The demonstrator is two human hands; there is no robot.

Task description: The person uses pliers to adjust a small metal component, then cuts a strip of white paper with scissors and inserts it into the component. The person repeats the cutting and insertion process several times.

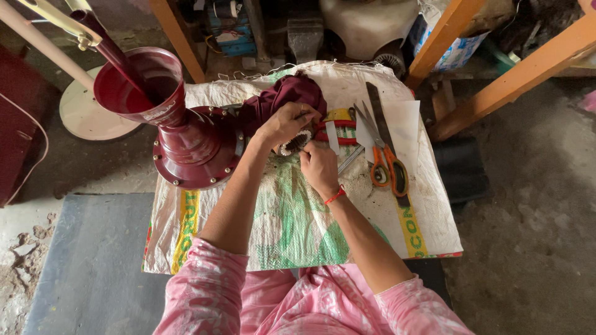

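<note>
**A:** Motor winding (294, 144), head view: where is it?

**B:** On the woven sack (292, 217), beside the maroon fan housing (186, 136).

**A:** Grip state?

**B:** Left hand (284, 122) is curled closed over the winding's top. Right hand (318, 166) pinches its lower edge. Orange scissors (385, 162) lie just right.

Small round white-toothed part (295, 143) and bunched maroon cloth (282, 99) atop woven sack, close beside maroon housing

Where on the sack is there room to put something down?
Bare sack lies below both hands, between the forearms and its near edge. It is crowded higher up: maroon funnel machine, maroon cloth, left hand, right hand, orange scissors.
</note>
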